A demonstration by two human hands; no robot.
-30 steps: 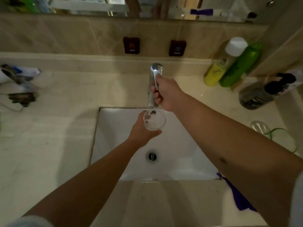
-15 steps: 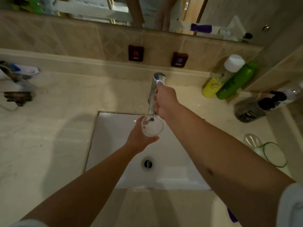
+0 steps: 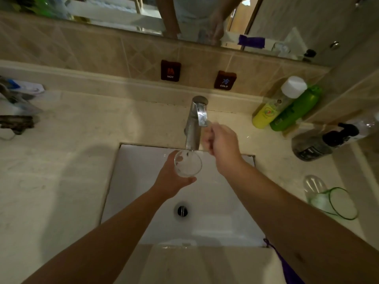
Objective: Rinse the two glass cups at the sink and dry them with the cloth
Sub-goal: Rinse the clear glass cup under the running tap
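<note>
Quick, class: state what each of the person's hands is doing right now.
Left hand: grips the glass cup under the faucet.
Right hand: blurred beside the faucet; fingers curled, grip cannot be told.

Dim, warm-lit bathroom. A pale marble table surrounds a white rectangular basin. Behind it runs a beige tiled wall carrying 2 dark labels, HOT and COLD, beneath a mirror.

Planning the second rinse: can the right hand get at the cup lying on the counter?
Probably yes. The right hand holds nothing, and the cup lies on its side on the counter beside that arm, nothing between.
</note>
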